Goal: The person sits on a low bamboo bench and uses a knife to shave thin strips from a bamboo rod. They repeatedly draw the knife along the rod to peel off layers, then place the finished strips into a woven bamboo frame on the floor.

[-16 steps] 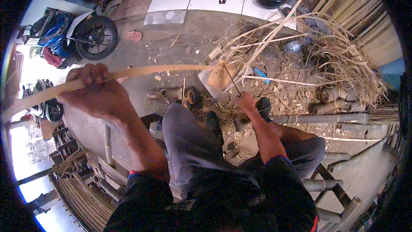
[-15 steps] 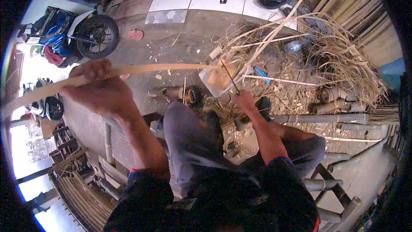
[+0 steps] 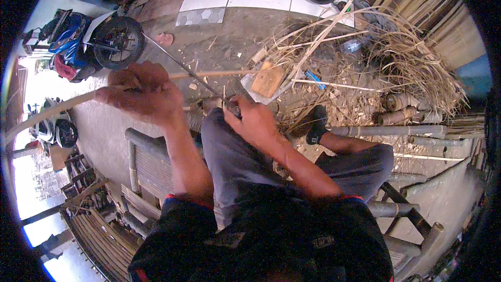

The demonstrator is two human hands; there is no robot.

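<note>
My left hand (image 3: 141,93), closed, grips a long, thin bamboo strip (image 3: 60,106) that runs from the lower left rim past the fist toward the middle. Above my left knee, my right hand (image 3: 254,125) is closed around the handle of a knife (image 3: 175,58). Its long narrow blade slants up and left, and crosses the strip just right of my left fist. Whether the edge touches the strip I cannot tell. My right fingers mostly hide the handle.
Ahead lies a tan wooden block (image 3: 268,79) on a plastic sheet, near a blue object (image 3: 315,79). Bamboo shavings (image 3: 428,68) heap up at the right, below leaning bamboo slats (image 3: 422,8). A motorbike (image 3: 86,44) stands far left; a bamboo bench (image 3: 104,235) is near left.
My right hand has moved left and nearer with the knife, from above the shavings to above my left knee. My left hand has shifted slightly right, still gripping the strip.
</note>
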